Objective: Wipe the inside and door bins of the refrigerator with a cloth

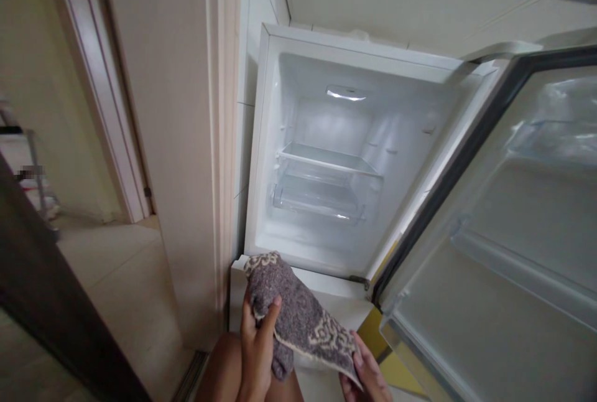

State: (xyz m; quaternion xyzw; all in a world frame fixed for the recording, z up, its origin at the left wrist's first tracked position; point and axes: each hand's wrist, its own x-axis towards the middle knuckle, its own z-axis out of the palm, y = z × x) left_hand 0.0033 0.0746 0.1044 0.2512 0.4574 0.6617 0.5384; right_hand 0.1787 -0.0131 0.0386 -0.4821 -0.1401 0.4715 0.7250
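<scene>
A gray-brown patterned cloth [298, 302] hangs, creased and partly folded, between two bare hands before the lower front edge of an open refrigerator [257, 147]. The left hand [256, 343] grips its bunched end, thumb on top; the right hand [368, 371] pinches the far corner. Whether the cloth touches the refrigerator's lower left corner cannot be told.

The loose fold dangling beside the left hand could slip free if that grip eases, and the thick fabric could snag on the hinge [361, 282] at the refrigerator's lower right corner if swung that way. A careless elbow might knock the door.

Inside, a glass shelf [331, 159] sits above a clear drawer [317, 200], whose front edge could catch a sweeping cloth. The open door [527, 215], with its clear rack [522, 274], hems in the right side; a wooden door frame [186, 140] crowds the left. The person's bent knees [219, 368] limit room below the front edge.
</scene>
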